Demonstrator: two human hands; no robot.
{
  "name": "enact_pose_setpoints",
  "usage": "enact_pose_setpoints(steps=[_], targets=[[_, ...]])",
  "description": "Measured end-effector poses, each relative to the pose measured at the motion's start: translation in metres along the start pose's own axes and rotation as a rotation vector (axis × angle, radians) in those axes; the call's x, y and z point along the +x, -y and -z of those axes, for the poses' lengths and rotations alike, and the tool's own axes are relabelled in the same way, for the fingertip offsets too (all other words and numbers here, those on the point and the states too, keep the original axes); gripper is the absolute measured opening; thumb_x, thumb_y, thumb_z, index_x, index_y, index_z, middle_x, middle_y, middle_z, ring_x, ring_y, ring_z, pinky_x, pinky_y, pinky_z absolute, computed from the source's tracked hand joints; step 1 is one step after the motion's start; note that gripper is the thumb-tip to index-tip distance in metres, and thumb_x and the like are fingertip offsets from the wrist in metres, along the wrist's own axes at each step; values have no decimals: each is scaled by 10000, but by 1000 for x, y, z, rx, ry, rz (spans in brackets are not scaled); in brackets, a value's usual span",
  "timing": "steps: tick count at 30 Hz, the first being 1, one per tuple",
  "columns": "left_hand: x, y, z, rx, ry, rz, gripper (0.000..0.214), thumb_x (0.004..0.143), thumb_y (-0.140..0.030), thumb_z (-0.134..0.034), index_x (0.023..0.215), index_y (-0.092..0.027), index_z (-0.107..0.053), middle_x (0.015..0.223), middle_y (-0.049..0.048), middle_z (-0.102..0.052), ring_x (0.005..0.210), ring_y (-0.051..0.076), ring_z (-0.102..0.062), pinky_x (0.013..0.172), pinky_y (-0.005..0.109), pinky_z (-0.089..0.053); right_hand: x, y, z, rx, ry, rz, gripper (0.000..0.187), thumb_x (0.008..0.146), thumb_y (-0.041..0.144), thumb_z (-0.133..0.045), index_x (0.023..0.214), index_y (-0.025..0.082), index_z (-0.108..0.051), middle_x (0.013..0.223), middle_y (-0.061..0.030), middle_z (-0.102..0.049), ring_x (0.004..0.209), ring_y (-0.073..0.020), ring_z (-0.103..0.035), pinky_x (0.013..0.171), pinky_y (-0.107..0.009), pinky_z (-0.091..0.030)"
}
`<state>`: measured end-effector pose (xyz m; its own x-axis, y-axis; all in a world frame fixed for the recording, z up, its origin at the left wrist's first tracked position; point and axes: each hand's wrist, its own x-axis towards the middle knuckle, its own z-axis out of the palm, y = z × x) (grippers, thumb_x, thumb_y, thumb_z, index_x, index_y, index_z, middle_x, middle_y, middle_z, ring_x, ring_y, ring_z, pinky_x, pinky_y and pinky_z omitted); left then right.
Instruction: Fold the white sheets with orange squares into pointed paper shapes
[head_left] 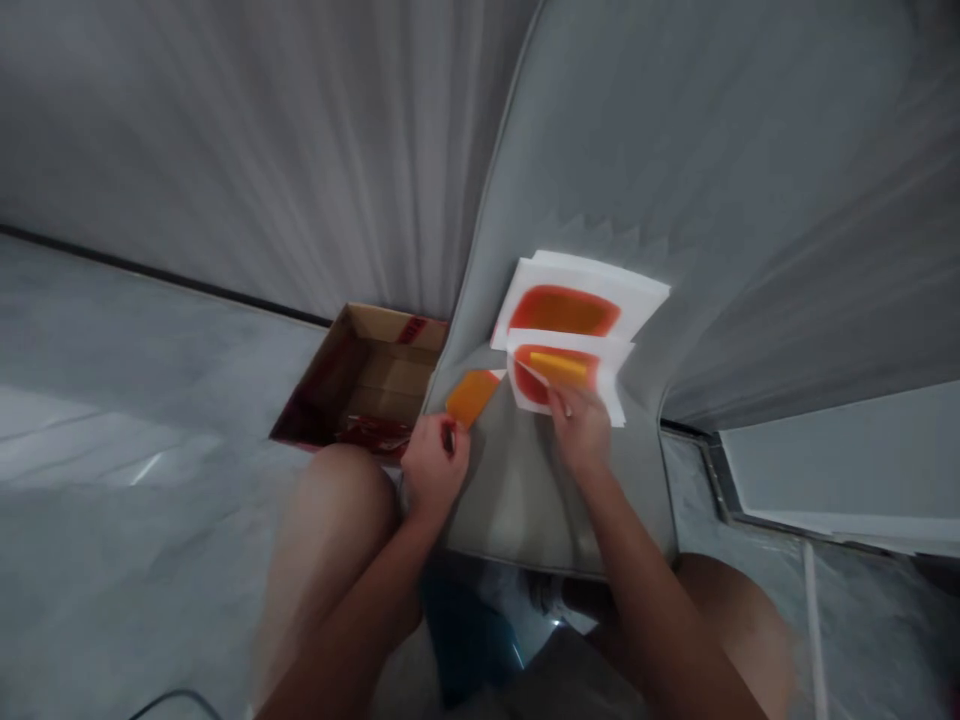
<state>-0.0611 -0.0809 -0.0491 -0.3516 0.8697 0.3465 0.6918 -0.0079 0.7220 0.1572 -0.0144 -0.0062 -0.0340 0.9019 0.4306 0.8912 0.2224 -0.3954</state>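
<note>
Left hand [435,462] pinched a flat orange piece [472,396], right hand [585,432] a pale sliver [534,372] whose pressure could crease the red-printed white paper [532,391].

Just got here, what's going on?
A person's left hand holds an orange piece. Their right hand is at the lower white sheet, patched orange-red; blur hides exactly what it pinches. More white paper lies just beyond, on the gray padded surface. An open cardboard box sits to the left.
</note>
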Motion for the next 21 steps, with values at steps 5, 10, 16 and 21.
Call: enact_pose_setpoints(steps=[5, 10, 16, 21], targets=[[0, 2, 0, -1, 8, 0, 106, 993, -294, -566, 919, -228, -604, 820, 15, -612, 752, 189, -598, 726, 309, -420, 7, 0, 36, 56, -436, -172, 428, 1019, 466, -520, 1011, 158, -817, 943, -118, -714, 869, -234, -652, 777, -378, -530], [0, 5, -1, 10, 21, -14, 104, 996, -289, -566, 914, -232, -596, 838, 18, -627, 774, 191, -611, 722, 309, -423, -16, 21, 88, 0, -752, -239, 467, 988, 579, -587, 893, 177, -803, 822, -66, -636, 752, -195, -601, 706, -342, -490], [2, 7, -1, 28, 8, -12, 144, 1007, -321, -542, 904, -235, -593, 832, 24, -644, 773, 203, -620, 729, 319, -424, -121, 54, 97, 341, -531, -461, 363, 990, 488, -647, 1091, 178, -806, 651, 0, -664, 585, -146, -602, 606, -257, -502], [4, 7, 1, 49, 34, 16, 158, 1004, -355, -542, 922, -237, -608, 853, 30, -674, 781, 212, -636, 726, 321, -423, -173, 53, 79, 492, -335, -592, 367, 930, 524, -671, 1044, 217, -835, 853, -85, -819, 739, -246, -769, 696, -326, -627]])
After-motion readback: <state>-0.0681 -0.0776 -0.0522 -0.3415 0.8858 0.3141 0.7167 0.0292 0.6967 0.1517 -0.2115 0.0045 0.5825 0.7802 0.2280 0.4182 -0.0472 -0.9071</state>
